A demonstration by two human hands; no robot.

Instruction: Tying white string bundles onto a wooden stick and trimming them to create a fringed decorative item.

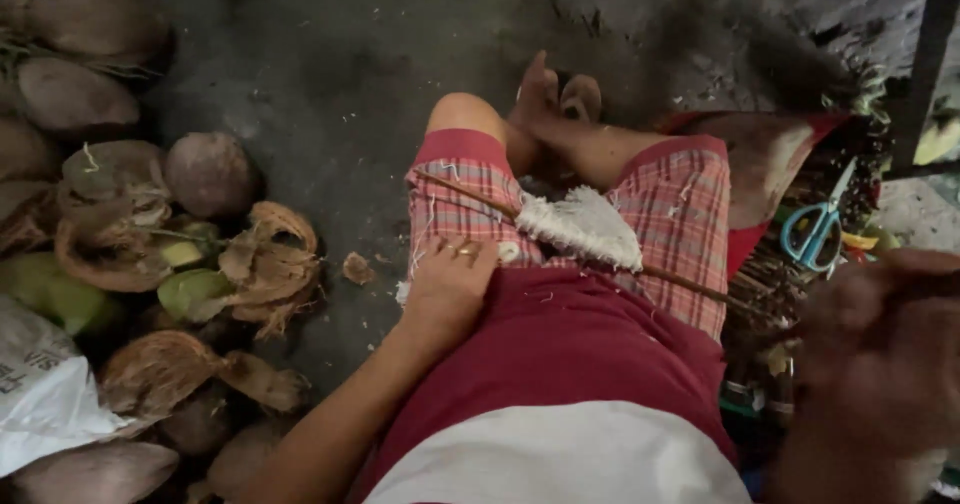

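Red plaid shorts (pixel 690 214), blue-handled scissors (pixel 815 232)

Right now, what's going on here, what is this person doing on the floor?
A person sits on a dark floor with a thin stick lying across their lap, a tuft of white fibre bound on it. The left hand rests on the thigh by the stick. The right hand is raised and blurred. Coconut husks are piled on the left, blue-handled scissors on the right.
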